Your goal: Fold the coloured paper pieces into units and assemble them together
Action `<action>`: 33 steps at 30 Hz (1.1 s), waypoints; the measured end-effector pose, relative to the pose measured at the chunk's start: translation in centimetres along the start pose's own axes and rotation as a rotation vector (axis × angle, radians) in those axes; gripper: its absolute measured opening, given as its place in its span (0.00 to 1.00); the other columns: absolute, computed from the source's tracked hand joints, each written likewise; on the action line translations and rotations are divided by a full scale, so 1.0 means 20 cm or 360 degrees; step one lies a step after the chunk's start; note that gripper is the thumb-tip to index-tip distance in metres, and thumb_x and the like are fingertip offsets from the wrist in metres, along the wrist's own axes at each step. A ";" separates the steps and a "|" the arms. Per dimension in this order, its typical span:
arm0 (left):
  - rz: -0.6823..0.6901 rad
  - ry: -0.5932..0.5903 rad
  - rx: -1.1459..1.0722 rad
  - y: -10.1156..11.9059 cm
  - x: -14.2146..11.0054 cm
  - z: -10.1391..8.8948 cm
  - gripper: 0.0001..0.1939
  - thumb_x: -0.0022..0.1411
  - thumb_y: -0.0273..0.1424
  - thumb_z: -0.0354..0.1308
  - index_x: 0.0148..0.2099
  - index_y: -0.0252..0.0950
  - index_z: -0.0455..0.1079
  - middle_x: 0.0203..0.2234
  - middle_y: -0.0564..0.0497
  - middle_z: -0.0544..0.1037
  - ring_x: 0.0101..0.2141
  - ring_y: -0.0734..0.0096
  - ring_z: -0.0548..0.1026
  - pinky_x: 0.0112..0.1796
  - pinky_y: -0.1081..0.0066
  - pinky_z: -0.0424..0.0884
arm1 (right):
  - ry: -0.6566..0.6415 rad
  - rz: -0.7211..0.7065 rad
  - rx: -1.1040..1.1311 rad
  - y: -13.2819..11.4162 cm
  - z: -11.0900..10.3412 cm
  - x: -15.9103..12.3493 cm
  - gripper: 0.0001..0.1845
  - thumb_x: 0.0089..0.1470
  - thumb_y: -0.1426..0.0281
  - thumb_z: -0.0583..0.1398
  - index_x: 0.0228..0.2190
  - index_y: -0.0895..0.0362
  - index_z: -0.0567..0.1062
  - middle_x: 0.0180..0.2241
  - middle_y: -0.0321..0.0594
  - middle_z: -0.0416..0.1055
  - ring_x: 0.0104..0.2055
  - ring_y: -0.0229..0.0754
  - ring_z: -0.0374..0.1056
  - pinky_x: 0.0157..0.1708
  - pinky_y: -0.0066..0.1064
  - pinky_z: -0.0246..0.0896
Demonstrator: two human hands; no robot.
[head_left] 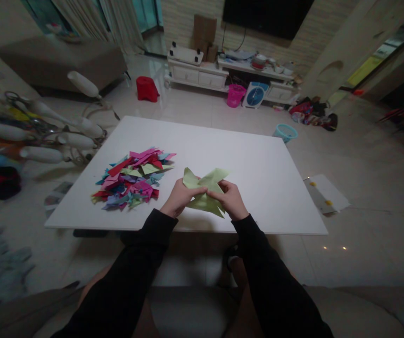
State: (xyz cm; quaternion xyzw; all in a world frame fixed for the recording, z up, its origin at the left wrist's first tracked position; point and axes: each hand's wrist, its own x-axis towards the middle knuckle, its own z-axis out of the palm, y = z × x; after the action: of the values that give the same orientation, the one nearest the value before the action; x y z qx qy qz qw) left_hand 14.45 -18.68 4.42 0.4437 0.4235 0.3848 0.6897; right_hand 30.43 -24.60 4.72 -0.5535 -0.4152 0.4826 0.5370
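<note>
Near the frame's centre, our left hand [179, 197] and right hand [232, 199] pinch the light-green folded paper [207, 203]; we should crease gently.

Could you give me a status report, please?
Left hand, right hand: both holding folded light green paper. Multicoloured paper pile at left, clear of hands.

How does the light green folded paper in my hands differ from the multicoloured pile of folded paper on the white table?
The light green folded paper is pinched by your left hand and right hand, while the multicoloured pile lies on the white table. The green paper shows one colour; the pile mixes pink, red, blue and green. Both have pointed corners.
</note>
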 end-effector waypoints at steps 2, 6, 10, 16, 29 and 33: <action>0.0009 0.0004 0.0032 0.00 0.00 0.00 0.25 0.36 0.33 0.78 0.37 0.29 0.75 0.28 0.49 0.80 0.29 0.70 0.76 0.34 0.71 0.70 | -0.0013 0.0033 0.0062 0.01 0.00 0.00 0.17 0.39 0.65 0.72 0.34 0.57 0.81 0.37 0.40 0.82 0.38 0.46 0.76 0.44 0.37 0.70; 0.0023 -0.0038 0.0071 0.00 0.01 -0.02 0.25 0.37 0.34 0.78 0.38 0.29 0.76 0.30 0.48 0.81 0.30 0.69 0.76 0.34 0.70 0.71 | 0.0046 0.0123 0.0084 0.02 -0.01 0.01 0.14 0.39 0.62 0.72 0.28 0.58 0.79 0.32 0.41 0.81 0.34 0.45 0.75 0.38 0.36 0.70; -0.0080 -0.0177 0.0008 0.00 0.01 -0.02 0.27 0.37 0.34 0.78 0.40 0.28 0.77 0.35 0.43 0.82 0.33 0.64 0.79 0.37 0.66 0.74 | 0.0167 0.0081 0.0061 0.01 0.00 0.01 0.16 0.41 0.62 0.71 0.32 0.59 0.81 0.35 0.43 0.82 0.38 0.47 0.76 0.41 0.37 0.70; -0.0059 -0.0298 0.0112 0.03 0.00 -0.03 0.26 0.38 0.33 0.77 0.41 0.28 0.78 0.36 0.42 0.83 0.34 0.62 0.80 0.38 0.66 0.75 | 0.0109 0.0178 0.0114 0.00 0.00 0.00 0.16 0.39 0.62 0.71 0.30 0.59 0.82 0.32 0.42 0.81 0.34 0.46 0.76 0.38 0.36 0.70; -0.0135 -0.0412 0.0266 0.11 0.04 -0.17 0.19 0.38 0.38 0.78 0.28 0.32 0.76 0.21 0.50 0.77 0.24 0.73 0.73 0.30 0.71 0.71 | 0.0028 0.0300 0.0389 -0.01 0.01 -0.01 0.18 0.35 0.66 0.73 0.32 0.59 0.83 0.35 0.43 0.82 0.38 0.47 0.77 0.45 0.38 0.71; -0.0141 -0.0441 0.0315 0.11 0.04 -0.18 0.18 0.40 0.38 0.78 0.28 0.32 0.77 0.22 0.49 0.78 0.24 0.72 0.73 0.30 0.71 0.70 | -0.0013 0.0295 0.0287 -0.02 0.01 -0.01 0.19 0.35 0.65 0.73 0.32 0.59 0.83 0.36 0.44 0.82 0.39 0.49 0.78 0.45 0.39 0.71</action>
State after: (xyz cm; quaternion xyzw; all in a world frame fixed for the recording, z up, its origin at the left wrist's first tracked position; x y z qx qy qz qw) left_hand 11.14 -16.21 5.49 0.5391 0.3795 0.2456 0.7107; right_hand 30.19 -24.69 5.19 -0.5372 -0.3193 0.5677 0.5359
